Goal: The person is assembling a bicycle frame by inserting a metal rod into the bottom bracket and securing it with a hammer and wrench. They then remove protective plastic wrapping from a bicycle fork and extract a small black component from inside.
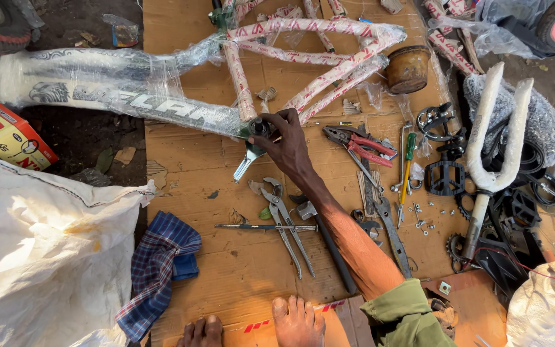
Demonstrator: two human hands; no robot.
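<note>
- The right hand (288, 144) reaches out over the cardboard sheet (226, 257), fingers curled and closed around the dark bottom-bracket end of the wrapped bicycle frame (162, 106), where the frame's tubes meet.
- A flat silver spanner (246, 162) hangs from that same spot, angled down and to the left, just under the fingertips; whether the hand grips it too I cannot tell.
- The left hand is out of view.
- The frame lies across the top of the cardboard, its thick plastic-wrapped tube stretching off to the left onto the dark ground, its thinner red-and-white wrapped tubes fanning to the right.
- Just beside the forearm, silver pliers (287, 225) lie on the cardboard, crossing a thin metal rod (264, 227).
- Right of the wrist lie red-handled pliers (361, 144), then a green-handled screwdriver (408, 160).
- Further right sit a black pedal (445, 178) and a white fork (496, 148), with a rusty tin (408, 69) above them.
- Near the bottom left, a blue checked cloth (158, 270) rests against a white sack (40, 257).
- Bare toes (297, 318) show at the lower edge.
</note>
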